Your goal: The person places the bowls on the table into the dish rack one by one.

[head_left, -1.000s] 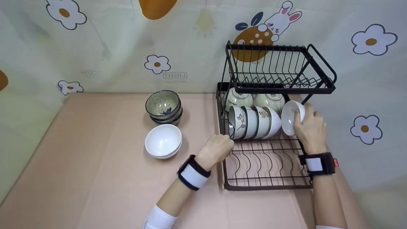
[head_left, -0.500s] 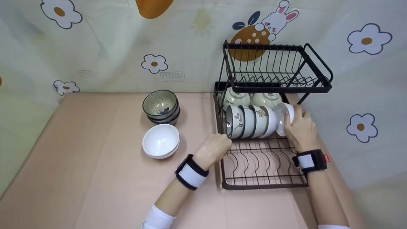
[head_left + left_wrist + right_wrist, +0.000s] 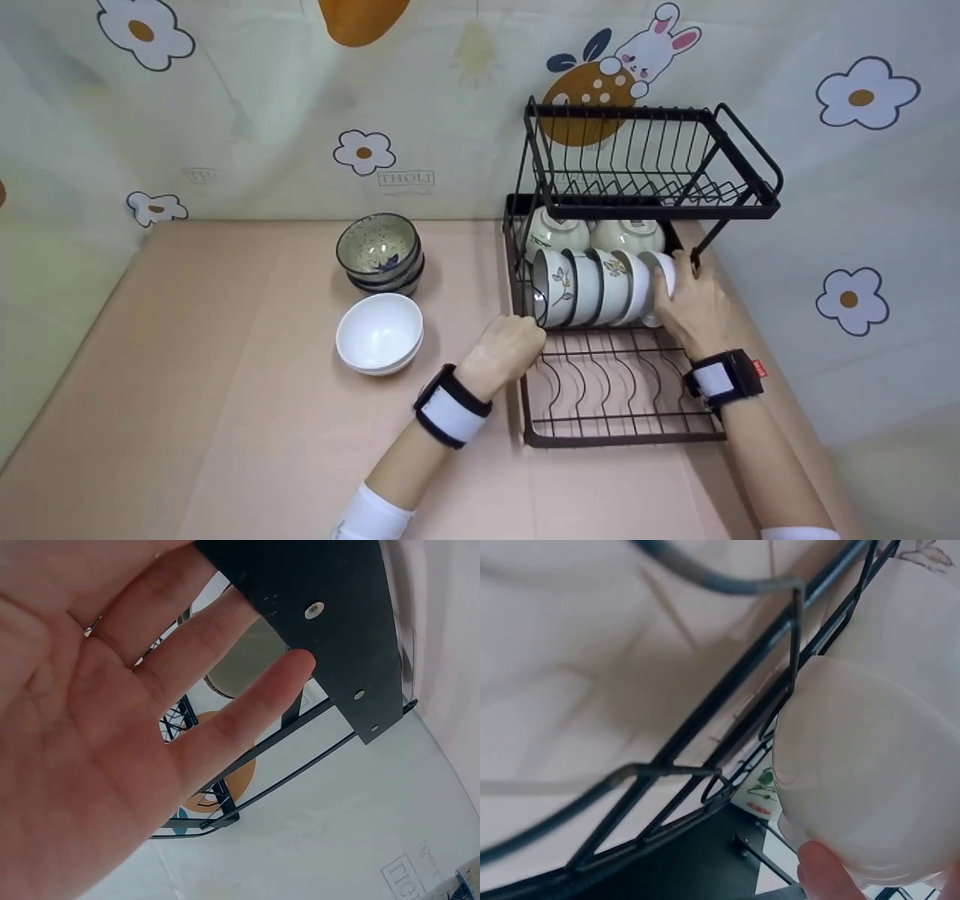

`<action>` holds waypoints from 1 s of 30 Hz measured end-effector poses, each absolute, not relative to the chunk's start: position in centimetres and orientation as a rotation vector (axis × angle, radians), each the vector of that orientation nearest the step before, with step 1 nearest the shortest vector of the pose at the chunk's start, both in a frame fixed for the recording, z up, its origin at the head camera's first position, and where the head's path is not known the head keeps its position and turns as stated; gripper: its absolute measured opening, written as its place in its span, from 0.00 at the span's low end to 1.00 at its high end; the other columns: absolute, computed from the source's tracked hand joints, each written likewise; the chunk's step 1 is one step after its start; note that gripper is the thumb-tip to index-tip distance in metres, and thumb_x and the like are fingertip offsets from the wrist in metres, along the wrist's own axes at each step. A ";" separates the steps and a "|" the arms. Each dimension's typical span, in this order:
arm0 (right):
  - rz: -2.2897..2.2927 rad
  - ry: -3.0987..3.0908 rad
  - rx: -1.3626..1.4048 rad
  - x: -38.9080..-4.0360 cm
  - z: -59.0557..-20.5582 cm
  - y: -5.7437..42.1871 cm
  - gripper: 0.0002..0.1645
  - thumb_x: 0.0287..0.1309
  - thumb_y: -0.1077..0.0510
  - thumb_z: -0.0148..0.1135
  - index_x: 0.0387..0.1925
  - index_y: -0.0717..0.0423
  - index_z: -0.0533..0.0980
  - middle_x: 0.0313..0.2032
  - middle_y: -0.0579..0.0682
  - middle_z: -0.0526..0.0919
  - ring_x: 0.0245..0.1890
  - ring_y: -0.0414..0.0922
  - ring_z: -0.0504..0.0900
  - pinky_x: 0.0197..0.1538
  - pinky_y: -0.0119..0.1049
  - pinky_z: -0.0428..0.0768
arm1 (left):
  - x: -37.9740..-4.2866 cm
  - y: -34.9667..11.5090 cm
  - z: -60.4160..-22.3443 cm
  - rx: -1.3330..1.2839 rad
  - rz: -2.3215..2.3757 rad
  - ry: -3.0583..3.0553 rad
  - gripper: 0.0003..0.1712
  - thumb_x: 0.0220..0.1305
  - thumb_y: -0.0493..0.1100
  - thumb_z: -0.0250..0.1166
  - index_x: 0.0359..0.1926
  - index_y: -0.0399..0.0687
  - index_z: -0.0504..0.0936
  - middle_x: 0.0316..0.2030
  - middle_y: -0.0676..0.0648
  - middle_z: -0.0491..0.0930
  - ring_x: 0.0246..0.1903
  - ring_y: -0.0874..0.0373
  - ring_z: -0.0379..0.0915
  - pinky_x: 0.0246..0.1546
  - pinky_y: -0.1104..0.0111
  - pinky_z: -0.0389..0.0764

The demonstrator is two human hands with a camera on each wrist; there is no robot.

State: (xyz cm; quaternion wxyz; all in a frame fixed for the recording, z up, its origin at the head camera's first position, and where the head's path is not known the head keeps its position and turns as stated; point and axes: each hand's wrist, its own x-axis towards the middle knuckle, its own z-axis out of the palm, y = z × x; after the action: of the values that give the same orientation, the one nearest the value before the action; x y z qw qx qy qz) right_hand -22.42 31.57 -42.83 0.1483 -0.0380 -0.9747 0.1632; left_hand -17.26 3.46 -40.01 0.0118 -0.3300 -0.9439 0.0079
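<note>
My right hand (image 3: pixel 697 311) holds a white bowl (image 3: pixel 661 271) on edge at the right end of a row in the lower tier of the black dish rack (image 3: pixel 622 442). This bowl overlaps the neighbouring white bowl (image 3: pixel 634 289). In the right wrist view its smooth white outside (image 3: pixel 862 772) fills the right side, a fingertip at its lower edge. Farther left in the row stand flower-patterned bowls (image 3: pixel 559 289), also on edge. My left hand (image 3: pixel 501 352) grips the rack's left side; in the left wrist view its fingers (image 3: pixel 247 709) reach to the black side panel (image 3: pixel 330 622).
Two upturned bowls (image 3: pixel 628 235) sit behind the row, under the rack's upper tier (image 3: pixel 660 214). On the table (image 3: pixel 255 420), left of the rack, are stacked dark speckled bowls (image 3: pixel 379 244) and stacked white bowls (image 3: pixel 381 334). A patterned curtain (image 3: pixel 247 112) hangs behind.
My right hand has moved left with the white bowl, bringing it from a tilted position apart from the row to close against the neighbouring bowl. My left hand has stayed on the rack.
</note>
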 end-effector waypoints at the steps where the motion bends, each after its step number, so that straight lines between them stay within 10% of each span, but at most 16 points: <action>1: 0.469 -2.812 -0.110 -22.5 -42.9 31.6 0.38 0.67 0.35 0.36 0.67 0.57 0.58 0.52 0.81 0.68 0.41 0.74 0.75 0.38 0.67 0.75 | -17.3 3.5 -40.0 -1.028 0.026 -2.943 0.08 0.51 0.29 0.63 0.26 0.45 0.84 0.26 0.49 0.84 0.24 0.57 0.79 0.25 0.70 0.80; 24: 0.704 -2.830 -0.099 -22.4 -42.9 32.1 0.37 0.68 0.35 0.35 0.69 0.52 0.57 0.34 0.73 0.78 0.36 0.68 0.79 0.41 0.64 0.76 | -17.2 3.3 -40.1 -1.025 0.020 -2.900 0.09 0.50 0.28 0.62 0.23 0.45 0.83 0.25 0.49 0.83 0.23 0.57 0.78 0.22 0.69 0.79; 30: 0.753 -2.644 -0.215 -22.3 -41.9 32.6 0.33 0.70 0.40 0.33 0.64 0.56 0.64 0.53 0.72 0.75 0.52 0.72 0.73 0.53 0.67 0.70 | -17.2 3.3 -40.1 -1.022 0.013 -2.901 0.10 0.49 0.28 0.61 0.23 0.45 0.83 0.24 0.49 0.83 0.23 0.57 0.78 0.22 0.69 0.80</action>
State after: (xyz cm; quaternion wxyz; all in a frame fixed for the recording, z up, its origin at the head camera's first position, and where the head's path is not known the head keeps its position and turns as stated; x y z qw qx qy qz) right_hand -22.26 32.56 -41.90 0.1909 -0.0767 -0.9412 0.2680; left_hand -17.18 3.35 -40.05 0.0330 -0.3321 -0.9426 0.0043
